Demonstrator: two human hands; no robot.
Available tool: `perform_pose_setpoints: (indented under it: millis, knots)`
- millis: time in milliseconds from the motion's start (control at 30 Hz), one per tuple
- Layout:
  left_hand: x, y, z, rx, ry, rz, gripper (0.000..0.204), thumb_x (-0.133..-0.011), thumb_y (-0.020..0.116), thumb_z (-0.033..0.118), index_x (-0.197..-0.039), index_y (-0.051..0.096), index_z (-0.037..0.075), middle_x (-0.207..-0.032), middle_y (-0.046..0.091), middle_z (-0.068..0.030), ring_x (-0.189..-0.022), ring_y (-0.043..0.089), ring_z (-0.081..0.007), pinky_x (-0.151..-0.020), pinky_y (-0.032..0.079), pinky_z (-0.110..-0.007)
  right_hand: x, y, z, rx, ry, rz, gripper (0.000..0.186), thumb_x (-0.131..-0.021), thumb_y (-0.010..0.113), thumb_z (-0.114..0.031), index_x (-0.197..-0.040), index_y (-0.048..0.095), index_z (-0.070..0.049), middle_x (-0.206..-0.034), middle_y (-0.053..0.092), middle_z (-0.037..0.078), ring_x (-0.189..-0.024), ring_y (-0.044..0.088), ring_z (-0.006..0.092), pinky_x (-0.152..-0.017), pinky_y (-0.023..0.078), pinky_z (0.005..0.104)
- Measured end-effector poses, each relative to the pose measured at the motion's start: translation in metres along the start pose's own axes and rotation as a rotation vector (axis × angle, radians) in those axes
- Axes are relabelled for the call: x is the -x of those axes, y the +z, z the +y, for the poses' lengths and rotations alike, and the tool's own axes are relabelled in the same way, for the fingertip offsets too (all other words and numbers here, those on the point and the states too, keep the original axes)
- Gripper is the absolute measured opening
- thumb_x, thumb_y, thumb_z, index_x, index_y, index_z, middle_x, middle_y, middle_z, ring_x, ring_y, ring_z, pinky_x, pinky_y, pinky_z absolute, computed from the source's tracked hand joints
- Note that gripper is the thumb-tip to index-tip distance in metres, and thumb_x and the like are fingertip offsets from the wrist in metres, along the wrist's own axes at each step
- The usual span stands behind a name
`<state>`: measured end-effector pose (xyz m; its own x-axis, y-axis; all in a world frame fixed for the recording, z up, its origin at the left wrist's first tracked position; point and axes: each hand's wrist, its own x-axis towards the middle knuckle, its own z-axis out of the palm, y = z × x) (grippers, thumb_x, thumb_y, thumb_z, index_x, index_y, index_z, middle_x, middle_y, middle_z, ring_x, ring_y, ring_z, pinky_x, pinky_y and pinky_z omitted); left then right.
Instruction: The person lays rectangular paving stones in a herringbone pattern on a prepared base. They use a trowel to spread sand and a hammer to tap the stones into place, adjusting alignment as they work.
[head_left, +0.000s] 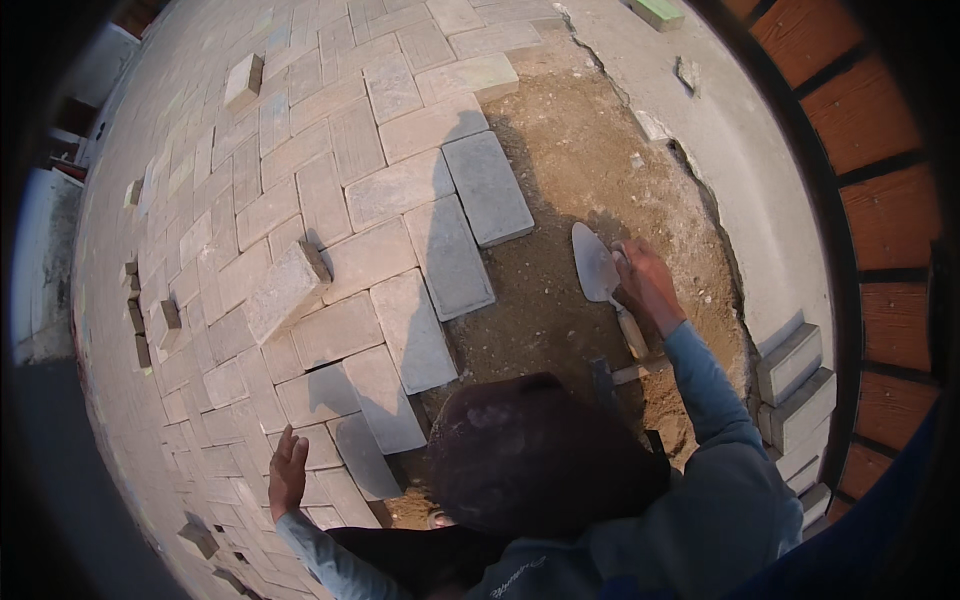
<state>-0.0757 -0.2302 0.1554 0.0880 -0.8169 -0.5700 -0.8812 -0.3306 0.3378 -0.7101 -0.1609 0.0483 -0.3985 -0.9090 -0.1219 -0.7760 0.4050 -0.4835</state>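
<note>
Grey pavers in a herringbone pattern make up most of the ground, the paving (330,200) warmly lit and curving away to the left; a loose block (290,290) lies on top of it, and a dark shadow (440,240) falls across its stepped edge; beyond that edge runs brown sand (570,130), bounded on the right by a concrete strip (750,180) with a jagged side; orange-brown panels (863,115) line the far right, a stack of pavers (800,410) near them; the hands are well apart: the left hand (288,470) has its fingers extended over the paving, while the right hand (650,285) is at the edge of the trowel's blade, though I cannot tell whether it grips; the trowel (596,265) is over the sand, wooden handle toward the hammer (603,383)
</note>
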Motion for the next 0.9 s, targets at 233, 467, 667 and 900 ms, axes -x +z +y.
perform_pose_setpoints:
  millis: [233, 467, 667, 900]
  knots:
    - [-0.009, 0.012, -0.037, -0.191, -0.059, -0.084, 0.068, -0.102, 0.055, 0.04, -0.149, 0.044, -0.008, -0.144, 0.056, -0.0297, -0.135, 0.056, -0.0366, -0.112, 0.042, -0.04, 0.125, 0.018, 0.054, 0.268, 0.009, -0.186, 0.033, -0.096, 0.066, -0.027, -0.119, 0.058, -0.004, -0.113, 0.057, 0.022, -0.108, 0.06, 0.0423, -0.092, 0.047, 0.053]
    - [-0.013, 0.008, -0.001, -0.022, 0.063, -0.029, 0.066, -0.103, 0.055, 0.04, -0.151, 0.044, -0.005, -0.143, 0.058, -0.028, -0.134, 0.056, -0.0359, -0.113, 0.041, -0.04, 0.09, 0.026, 0.038, 0.062, 0.224, -0.02, 0.042, -0.094, 0.064, -0.022, -0.122, 0.045, 0.003, -0.114, 0.052, 0.029, -0.104, 0.055, 0.0487, -0.095, 0.045, 0.0541]
    - [-0.018, 0.008, -0.031, -0.049, 0.0, -0.009, 0.07, -0.102, 0.057, 0.043, -0.152, 0.043, -0.004, -0.141, 0.058, -0.029, -0.134, 0.056, -0.0369, -0.112, 0.042, -0.04, 0.129, -0.05, 0.104, 0.525, 0.185, 0.1, 0.058, -0.1, 0.059, -0.03, -0.142, 0.039, 0.002, -0.13, 0.05, 0.031, -0.123, 0.052, 0.0447, -0.103, 0.043, 0.052]
    - [-0.017, 0.015, -0.006, 0.029, 0.032, -0.036, 0.072, -0.1, 0.057, 0.044, -0.152, 0.042, -0.005, -0.14, 0.058, -0.0317, -0.133, 0.057, -0.0378, -0.11, 0.043, -0.04, 0.195, -0.014, 0.085, 0.574, -0.086, -0.556, 0.067, -0.093, 0.072, -0.036, -0.145, 0.045, -0.004, -0.116, 0.06, 0.018, -0.116, 0.06, 0.0414, -0.11, 0.04, 0.0509]
